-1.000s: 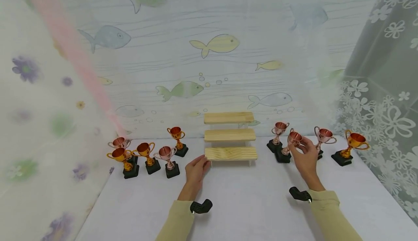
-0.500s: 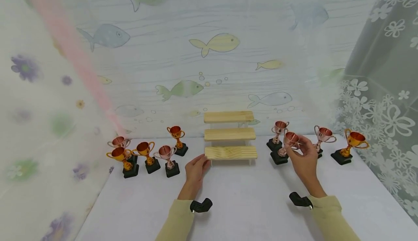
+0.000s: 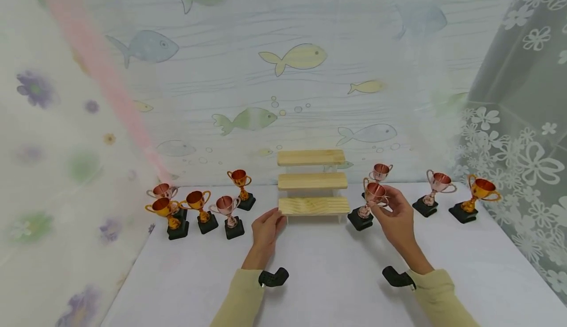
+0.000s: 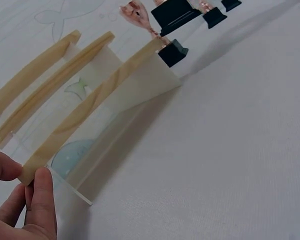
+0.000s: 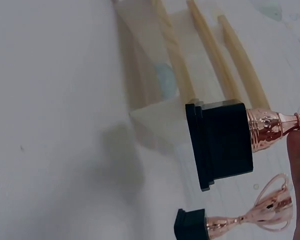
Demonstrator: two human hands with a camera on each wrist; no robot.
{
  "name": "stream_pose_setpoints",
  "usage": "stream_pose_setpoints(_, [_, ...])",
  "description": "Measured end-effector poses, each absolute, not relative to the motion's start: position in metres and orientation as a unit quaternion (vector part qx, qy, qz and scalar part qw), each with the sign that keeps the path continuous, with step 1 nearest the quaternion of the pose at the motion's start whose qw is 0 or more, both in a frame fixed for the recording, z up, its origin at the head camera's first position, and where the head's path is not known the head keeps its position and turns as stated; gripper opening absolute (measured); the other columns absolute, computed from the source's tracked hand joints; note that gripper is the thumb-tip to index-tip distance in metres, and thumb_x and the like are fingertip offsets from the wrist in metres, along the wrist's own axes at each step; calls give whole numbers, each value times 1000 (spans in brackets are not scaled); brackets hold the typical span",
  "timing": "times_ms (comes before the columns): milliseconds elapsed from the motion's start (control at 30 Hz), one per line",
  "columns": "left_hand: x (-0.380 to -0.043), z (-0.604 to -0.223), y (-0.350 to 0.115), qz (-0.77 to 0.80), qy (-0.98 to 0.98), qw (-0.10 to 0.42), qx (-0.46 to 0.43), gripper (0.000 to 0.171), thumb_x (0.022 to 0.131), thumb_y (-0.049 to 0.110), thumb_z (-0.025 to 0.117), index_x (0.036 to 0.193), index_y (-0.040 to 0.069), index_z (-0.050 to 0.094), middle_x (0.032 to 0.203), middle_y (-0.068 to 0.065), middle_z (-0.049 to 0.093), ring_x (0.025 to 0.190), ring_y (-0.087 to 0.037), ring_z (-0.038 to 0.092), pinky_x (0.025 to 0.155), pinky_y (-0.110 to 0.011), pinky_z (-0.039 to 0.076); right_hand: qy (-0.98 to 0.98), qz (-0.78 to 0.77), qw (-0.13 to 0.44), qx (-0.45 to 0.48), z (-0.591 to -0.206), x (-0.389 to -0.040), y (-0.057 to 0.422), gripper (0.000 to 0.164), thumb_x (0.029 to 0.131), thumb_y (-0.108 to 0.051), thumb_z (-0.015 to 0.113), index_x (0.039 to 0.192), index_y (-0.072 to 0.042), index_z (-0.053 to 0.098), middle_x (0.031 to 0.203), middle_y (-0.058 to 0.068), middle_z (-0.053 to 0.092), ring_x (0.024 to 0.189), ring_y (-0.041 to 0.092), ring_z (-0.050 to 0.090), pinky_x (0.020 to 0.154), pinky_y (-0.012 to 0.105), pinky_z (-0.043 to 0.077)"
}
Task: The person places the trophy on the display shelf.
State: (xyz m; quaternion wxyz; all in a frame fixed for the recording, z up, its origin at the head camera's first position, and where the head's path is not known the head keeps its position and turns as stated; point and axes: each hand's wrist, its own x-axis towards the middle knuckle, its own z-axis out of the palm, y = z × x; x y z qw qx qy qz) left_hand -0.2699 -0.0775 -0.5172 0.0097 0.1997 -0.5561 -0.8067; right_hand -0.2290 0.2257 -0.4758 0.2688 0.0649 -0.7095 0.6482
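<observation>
My left hand (image 3: pixel 266 231) pinches the left end of the lowest board on a three-step wooden stand (image 3: pixel 312 206) with clear supports. The left wrist view shows the thumb above and fingers below that board (image 4: pixel 90 107). My right hand (image 3: pixel 397 218) grips a rose-gold trophy (image 3: pixel 375 195) by its stem and cup, just right of the stand. Its black base (image 5: pixel 222 142) is tilted and appears lifted off the table, with a shadow beneath. Another rose-gold trophy (image 3: pixel 381 171) stands right behind, partly hidden by the held one.
Farther right stand a rose-gold trophy (image 3: pixel 440 184) and a gold trophy (image 3: pixel 482 189). On the left, several gold and rose-gold trophies (image 3: pixel 226 206) stand in a loose group. A white cloth covers the table (image 3: pixel 319 273); a fish-print curtain (image 3: pixel 292 90) hangs behind.
My right hand has moved left toward the stand, carrying the rose-gold trophy away from beside the right-hand ones. The left hand has stayed on the board.
</observation>
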Motion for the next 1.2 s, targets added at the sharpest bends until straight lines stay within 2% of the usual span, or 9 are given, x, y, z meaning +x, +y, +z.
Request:
stream_pose_setpoints(200, [-270, -517, -77, -802, -563, 13, 202, 36, 99, 3, 62, 132, -11, 59, 129, -27, 60, 100, -20, 67, 96, -32, 58, -717, 641, 253, 108, -470, -235, 215, 49, 86, 17, 68, 132, 14, 51, 116, -9, 62, 96, 0, 62, 78, 11, 57])
stream_pose_setpoints(500, [-270, -519, -76, -798, -566, 12, 207, 33, 98, 3, 63, 129, -9, 62, 127, -26, 62, 98, -19, 68, 92, -30, 60, -731, 615, 253, 152, -454, -243, 203, 47, 86, 15, 71, 131, 10, 56, 113, -14, 63, 97, -3, 64, 79, 12, 57])
stream_pose_setpoints(833, [-272, -522, -76, -799, -567, 32, 198, 32, 96, 1, 64, 125, -11, 64, 121, -25, 65, 92, -16, 68, 89, -30, 61, -715, 637, 236, 168, -443, -263, 186, 45, 90, 8, 70, 133, 7, 57, 113, -11, 65, 96, 3, 64, 78, 13, 58])
stream_pose_setpoints(1067, [-270, -520, -78, -794, -572, 23, 204, 31, 96, 3, 64, 124, -8, 66, 122, -23, 65, 93, -16, 69, 90, -30, 60, -710, 647, 217, 175, -436, -277, 171, 46, 92, 6, 69, 136, 7, 55, 112, -8, 66, 97, 5, 64, 78, 15, 59])
stream_pose_setpoints(1200, [-268, -518, -78, -792, -574, 16, 205, 31, 96, 3, 63, 125, -8, 66, 122, -23, 64, 93, -16, 69, 91, -31, 60, -717, 643, 208, 172, -428, -287, 164, 44, 96, 0, 68, 138, 3, 56, 111, -3, 65, 98, 5, 63, 79, 15, 58])
